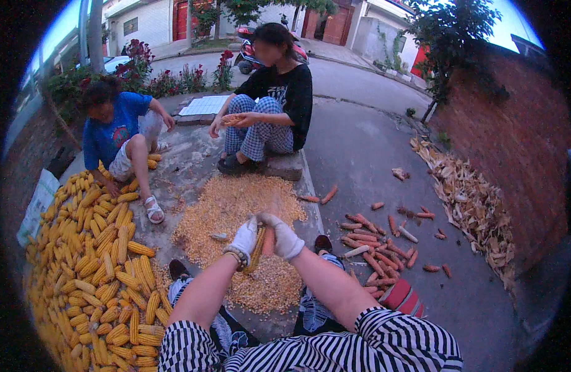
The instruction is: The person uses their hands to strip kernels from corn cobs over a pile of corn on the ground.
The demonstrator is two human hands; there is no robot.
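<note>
My left hand, in a white work glove, is closed round a yellow ear of corn that points down toward me. In my right hand, gloved too, is a reddish bare corncob, pressed alongside the ear. Both hands meet in front of me, above a spread of loose corn kernels on the ground. The gloves hide the far ends of both pieces. A large heap of yellow ears lies to my left. Several stripped cobs are scattered to my right.
A person in blue sits by the heap at the left, one hand on the ears. Another in black sits ahead, holding corn. A red-and-grey cushion-like object lies at my right. Dry husks line the brick wall.
</note>
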